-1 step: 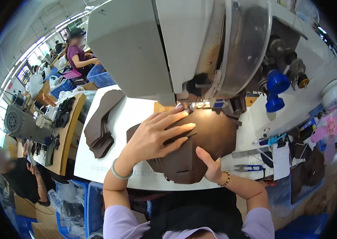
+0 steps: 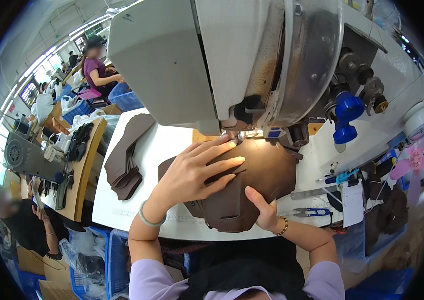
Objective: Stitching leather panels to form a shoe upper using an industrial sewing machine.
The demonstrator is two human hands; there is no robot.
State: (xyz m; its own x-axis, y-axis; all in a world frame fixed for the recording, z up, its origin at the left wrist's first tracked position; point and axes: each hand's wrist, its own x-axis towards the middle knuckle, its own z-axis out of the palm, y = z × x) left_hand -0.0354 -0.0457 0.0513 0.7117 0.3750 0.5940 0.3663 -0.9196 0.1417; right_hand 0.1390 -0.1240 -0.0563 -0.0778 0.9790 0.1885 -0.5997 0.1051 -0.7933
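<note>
A dark brown leather piece (image 2: 272, 167) with stitched panels lies under the needle area of a sewing machine (image 2: 172, 65), lit by its lamp. My left hand (image 2: 197, 170) rests flat on the leather with fingers stretched and slightly spread, the fingertips close to the presser foot (image 2: 233, 137). At the near right edge of the piece, my right hand (image 2: 266, 210) grips the leather, thumb on top and the other fingers hidden beneath. To the left, a stack of brown leather cut pieces (image 2: 124, 165) lies on the white table (image 2: 162, 137).
Right of the leather are blue-handled thread snips (image 2: 317, 212), a metal ruler (image 2: 307, 193) and a paper sheet (image 2: 352, 202). A pink fan (image 2: 415, 160) stands at the far right. Blue crates (image 2: 117, 262) sit below on the left. Two co-workers (image 2: 97, 70) are at left.
Almost nothing differs. Both hands and the leather keep nearly the same place, and the whole view shifts very slightly.
</note>
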